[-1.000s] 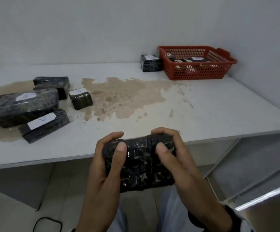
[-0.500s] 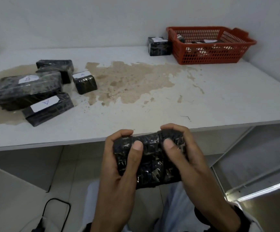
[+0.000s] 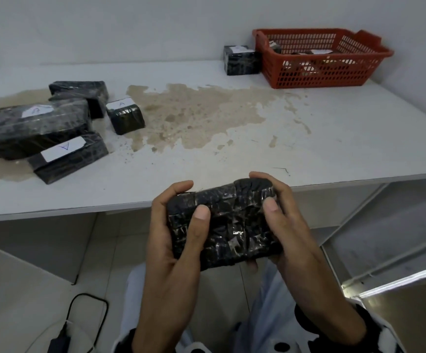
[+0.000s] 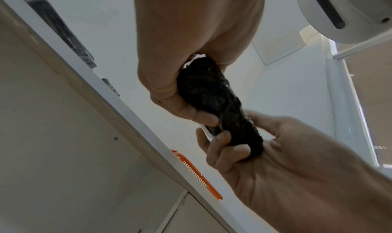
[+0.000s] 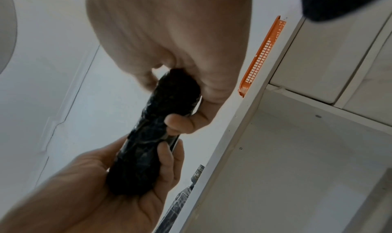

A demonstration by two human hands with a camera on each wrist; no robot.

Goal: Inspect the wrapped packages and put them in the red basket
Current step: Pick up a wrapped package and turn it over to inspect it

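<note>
White table (image 3: 334, 138), big tan stain (image 3: 194, 115) across the middle and another under the left group. Left side: four black wrapped packages clustered, a large one (image 3: 33, 128), a flat one with white label (image 3: 66, 156) in front, one behind (image 3: 79, 91), a small cube (image 3: 125, 115) beside. Far right: red basket (image 3: 318, 72), with one more package (image 3: 241, 61) touching its left wall.

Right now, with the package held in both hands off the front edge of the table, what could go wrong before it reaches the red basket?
1. The black plastic-wrapped package hangs over the floor, gripped only at its ends by the left hand and right hand; a slip would probably drop it.
2. The red slotted plastic basket sits at the white table's far right corner, a long reach.
3. The basket already holds packages, so this one may land unevenly.
</note>
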